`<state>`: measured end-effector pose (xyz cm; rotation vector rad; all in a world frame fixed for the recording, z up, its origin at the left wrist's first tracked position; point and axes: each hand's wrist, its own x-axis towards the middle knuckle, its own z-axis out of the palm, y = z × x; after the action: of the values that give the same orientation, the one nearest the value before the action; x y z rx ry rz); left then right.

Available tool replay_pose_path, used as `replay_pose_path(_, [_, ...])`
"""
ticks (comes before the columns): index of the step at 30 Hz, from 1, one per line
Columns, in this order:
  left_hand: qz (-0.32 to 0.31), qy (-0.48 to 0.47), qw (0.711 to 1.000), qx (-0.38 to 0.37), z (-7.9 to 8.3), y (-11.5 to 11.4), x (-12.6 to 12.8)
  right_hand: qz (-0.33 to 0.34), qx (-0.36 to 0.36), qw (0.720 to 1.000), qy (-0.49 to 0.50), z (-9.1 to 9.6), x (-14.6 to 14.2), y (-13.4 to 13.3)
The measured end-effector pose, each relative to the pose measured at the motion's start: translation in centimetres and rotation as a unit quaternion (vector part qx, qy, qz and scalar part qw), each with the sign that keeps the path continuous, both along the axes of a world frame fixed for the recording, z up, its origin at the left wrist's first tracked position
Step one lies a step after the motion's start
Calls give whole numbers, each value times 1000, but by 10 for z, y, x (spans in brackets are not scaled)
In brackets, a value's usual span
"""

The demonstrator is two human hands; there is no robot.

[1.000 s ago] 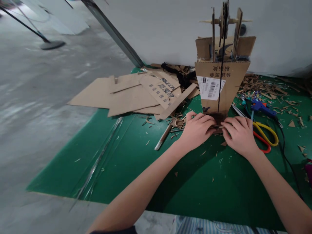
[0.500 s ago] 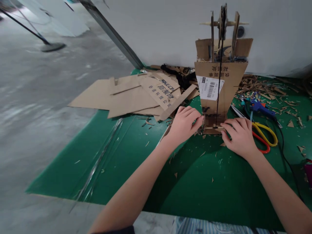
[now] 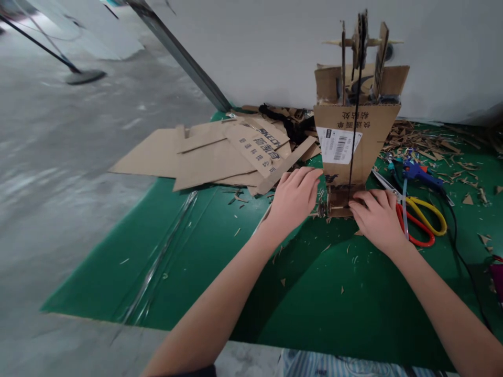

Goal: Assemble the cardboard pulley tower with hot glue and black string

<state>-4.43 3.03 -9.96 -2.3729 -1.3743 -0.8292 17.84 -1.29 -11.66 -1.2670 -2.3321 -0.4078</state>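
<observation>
A tall cardboard model (image 3: 367, 136) stands upright on the green mat (image 3: 220, 262). It narrows toward its base, carries a white barcode label (image 3: 338, 145), and a black string (image 3: 356, 115) runs down its front. Thin sticks and cardboard discs poke out of its top. My left hand (image 3: 294, 198) lies with fingers stretched out flat against the left side of the model's base. My right hand (image 3: 375, 215) has its fingers curled and pressed on the front right of the base.
Flat cardboard sheets (image 3: 204, 152) lie at the mat's back left. Red and yellow scissors (image 3: 422, 222), a blue glue gun (image 3: 422, 175) with a black cable, and many cardboard scraps (image 3: 424, 137) sit to the right. A grey wall rises behind; concrete floor lies left.
My left hand left the front of the base, where it was pinched beside the right one, and now lies flat on the model's left side. My right hand stayed on the base.
</observation>
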Motion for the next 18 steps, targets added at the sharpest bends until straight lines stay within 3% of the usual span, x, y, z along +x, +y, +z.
replay_pose_path(4, [-61,-38,995,75,10,-11,7,-2,-14,1000,7,-2,0,1])
replay_pose_path(7, [-128,78,987,65,12,-20,17,3,-12,1000,-2,-6,3,2])
replay_pose_path(11, [-124,212,969,24,4,-29,33,-4,13,1000,-16,-11,3,4])
replay_pose_path(18, [-96,205,972,63,-8,-33,43,6,38,999,-29,-10,-1,5])
